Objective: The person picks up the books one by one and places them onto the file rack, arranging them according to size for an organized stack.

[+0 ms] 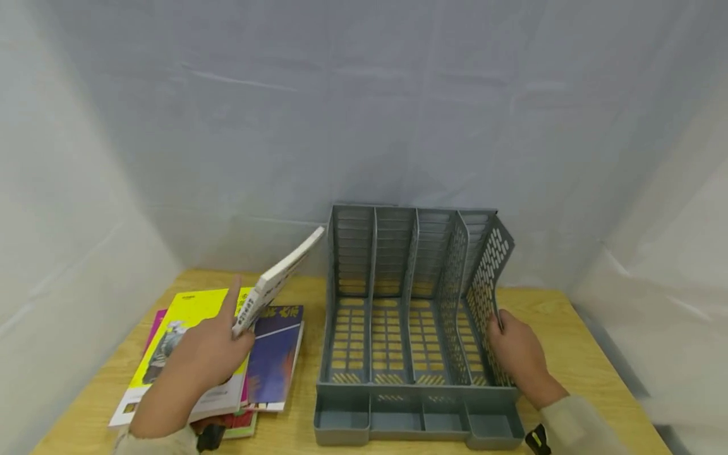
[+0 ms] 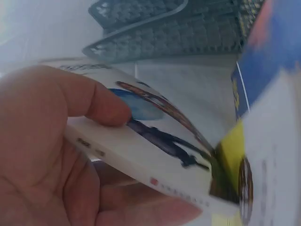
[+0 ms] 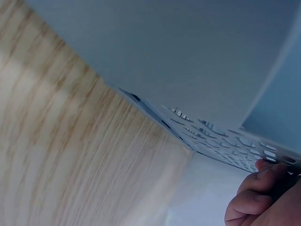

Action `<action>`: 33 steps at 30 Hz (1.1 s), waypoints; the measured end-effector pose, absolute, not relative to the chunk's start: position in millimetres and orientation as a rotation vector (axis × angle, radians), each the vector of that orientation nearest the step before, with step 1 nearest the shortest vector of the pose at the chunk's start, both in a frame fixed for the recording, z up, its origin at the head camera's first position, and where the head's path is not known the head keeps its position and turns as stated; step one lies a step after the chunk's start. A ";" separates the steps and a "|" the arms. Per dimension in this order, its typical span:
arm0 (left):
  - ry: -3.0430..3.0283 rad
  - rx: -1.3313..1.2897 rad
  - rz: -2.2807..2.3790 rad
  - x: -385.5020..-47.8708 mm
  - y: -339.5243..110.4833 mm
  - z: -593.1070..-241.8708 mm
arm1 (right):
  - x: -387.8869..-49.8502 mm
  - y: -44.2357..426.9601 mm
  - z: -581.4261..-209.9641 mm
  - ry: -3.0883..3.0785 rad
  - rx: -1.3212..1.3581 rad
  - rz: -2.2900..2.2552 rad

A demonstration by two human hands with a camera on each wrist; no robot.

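Note:
In the head view my left hand [image 1: 206,354] holds a white book [image 1: 279,275] raised and tilted above a pile of books. The left wrist view shows the thumb of that hand [image 2: 51,122] on the illustrated cover of the book [image 2: 136,141], with the other fingers beneath it. My right hand [image 1: 519,347] grips the edge of the right side panel of a grey rack [image 1: 415,388]. Close up, the curled fingers of the right hand [image 3: 258,197] lie at the perforated panel [image 3: 211,141]. The rack's upright compartments hold nothing.
Beneath my left arm lie a yellow book [image 1: 190,306], a blue-purple book [image 1: 275,363] and others, overlapping on the wooden table [image 1: 574,354]. Small trays [image 1: 398,420] run along the front of the rack. Behind the table hangs a pale sheet [image 1: 398,114], with more at both sides.

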State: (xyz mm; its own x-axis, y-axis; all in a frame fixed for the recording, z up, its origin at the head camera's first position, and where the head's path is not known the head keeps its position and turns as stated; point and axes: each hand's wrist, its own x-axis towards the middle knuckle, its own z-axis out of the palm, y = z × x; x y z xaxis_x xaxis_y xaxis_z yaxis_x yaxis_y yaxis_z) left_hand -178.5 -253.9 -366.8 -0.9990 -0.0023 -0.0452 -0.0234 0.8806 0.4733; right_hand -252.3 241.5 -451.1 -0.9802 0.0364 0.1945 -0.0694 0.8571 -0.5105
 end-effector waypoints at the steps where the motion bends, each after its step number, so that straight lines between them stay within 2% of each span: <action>1: 2.998 -0.040 0.751 -179.2 -254.8 -366.9 | -252.1 241.1 -451.0 -2.837 0.028 0.796; 15: 2.935 -0.184 0.692 -182.1 -271.7 -373.4 | -250.2 237.6 -450.8 -2.869 0.050 0.749; 21: 2.855 -0.263 0.892 -178.9 -289.0 -378.4 | -252.8 242.4 -442.6 -2.941 0.084 0.765; 33: 2.859 -0.312 0.875 -181.1 -307.4 -385.7 | -288.4 248.3 -418.6 -2.904 0.130 0.558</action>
State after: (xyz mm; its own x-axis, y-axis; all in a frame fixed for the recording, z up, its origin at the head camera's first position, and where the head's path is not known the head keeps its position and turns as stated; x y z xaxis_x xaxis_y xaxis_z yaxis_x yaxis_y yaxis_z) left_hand -181.1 -307.4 -385.7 -0.9695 -0.1571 -0.1884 -0.2356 0.8100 0.5370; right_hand -288.4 248.3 -418.6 -0.9797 -0.0512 0.1937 -0.1193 0.9257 -0.3588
